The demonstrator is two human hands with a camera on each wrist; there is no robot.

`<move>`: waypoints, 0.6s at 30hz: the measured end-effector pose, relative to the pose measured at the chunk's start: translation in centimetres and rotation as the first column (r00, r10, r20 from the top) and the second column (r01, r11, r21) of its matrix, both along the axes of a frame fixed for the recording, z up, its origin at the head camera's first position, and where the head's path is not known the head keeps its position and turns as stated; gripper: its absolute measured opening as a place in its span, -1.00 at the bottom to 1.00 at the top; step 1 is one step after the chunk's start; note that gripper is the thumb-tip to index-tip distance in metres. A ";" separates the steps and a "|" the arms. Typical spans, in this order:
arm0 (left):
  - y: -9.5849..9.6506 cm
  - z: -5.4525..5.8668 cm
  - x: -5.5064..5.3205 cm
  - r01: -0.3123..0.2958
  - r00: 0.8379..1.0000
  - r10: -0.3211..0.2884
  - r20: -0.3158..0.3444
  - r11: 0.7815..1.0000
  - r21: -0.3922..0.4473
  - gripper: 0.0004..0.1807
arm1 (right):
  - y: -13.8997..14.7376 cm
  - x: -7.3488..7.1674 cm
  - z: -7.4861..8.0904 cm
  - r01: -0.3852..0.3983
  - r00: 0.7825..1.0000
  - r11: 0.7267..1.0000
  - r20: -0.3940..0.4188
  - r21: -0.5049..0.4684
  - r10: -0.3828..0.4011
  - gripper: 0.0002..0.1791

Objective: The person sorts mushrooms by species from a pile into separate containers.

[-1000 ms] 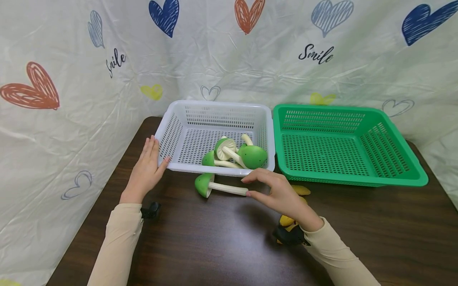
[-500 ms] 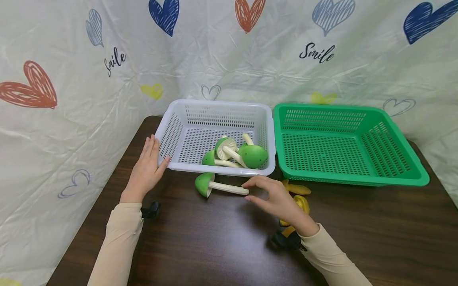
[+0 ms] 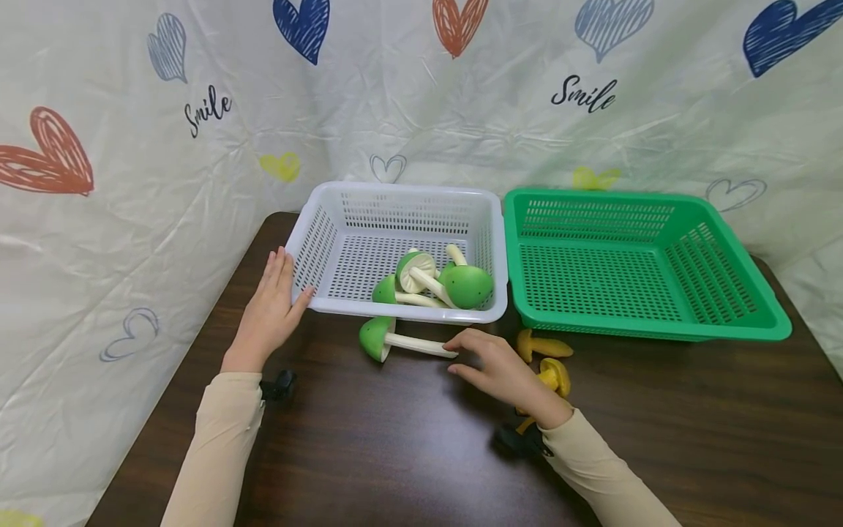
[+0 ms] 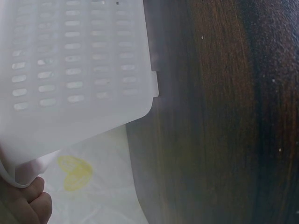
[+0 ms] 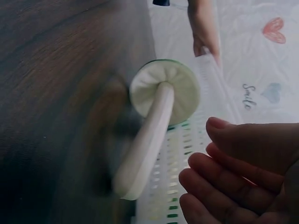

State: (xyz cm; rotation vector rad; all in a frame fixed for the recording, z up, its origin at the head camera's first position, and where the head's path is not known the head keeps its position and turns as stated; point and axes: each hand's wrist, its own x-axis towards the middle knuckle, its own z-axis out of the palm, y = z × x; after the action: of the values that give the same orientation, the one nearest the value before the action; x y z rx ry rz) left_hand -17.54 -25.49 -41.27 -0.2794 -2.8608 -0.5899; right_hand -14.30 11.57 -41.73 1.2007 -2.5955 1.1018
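A toy mushroom (image 3: pixel 375 339) with a green cap and white stem lies on the brown table in front of the white basket (image 3: pixel 395 315). My right hand (image 3: pixel 497 369) is at its stem end in the head view, thumb and fingers apart. In the right wrist view the same mushroom (image 5: pixel 154 126) stands out beside my half-bent fingers (image 5: pixel 210 168), which hold nothing. My left hand (image 3: pixel 263 315) rests along the left rim of the basket, fingers fairly straight and thumb at the front corner. Several green-capped mushrooms (image 3: pixel 469 285) lie inside, toward the basket's right.
A green basket (image 3: pixel 648 333) stands right beside the white one. Yellow toy mushrooms (image 3: pixel 549 347) lie on the table below it, some partly hidden by my right wrist. Behind the baskets hangs a white sheet (image 3: pixel 408 110) printed with hearts.
My right hand has shifted slightly left and down around the stem end, uncovering more of the yellow mushrooms. The left hand and the green mushroom stay put.
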 end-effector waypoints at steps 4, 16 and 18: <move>0.0 0.0 -0.1 0.000 1.000 0.000 0.001 1.000 0.000 -0.21 | -0.2 -0.2 -0.8 0.027 1.000 0.999 0.002 0.026 -0.028 -0.70; 0.0 -0.1 -0.1 -0.009 1.000 0.009 -0.002 1.000 -0.008 -0.19 | -0.8 -0.6 -2.1 0.115 0.993 0.993 -0.013 0.019 -0.115 -0.70; -0.1 -0.1 -0.1 -0.007 1.000 0.007 -0.003 1.000 -0.006 -0.20 | -0.9 -0.6 -2.3 0.122 0.993 0.992 -0.006 0.017 -0.122 -0.70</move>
State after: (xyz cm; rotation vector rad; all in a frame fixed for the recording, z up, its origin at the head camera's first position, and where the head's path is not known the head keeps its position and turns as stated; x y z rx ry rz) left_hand -17.63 -25.55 -41.41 -0.2703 -2.8598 -0.5796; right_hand -14.93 10.71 -44.01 1.0305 -2.6401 1.0544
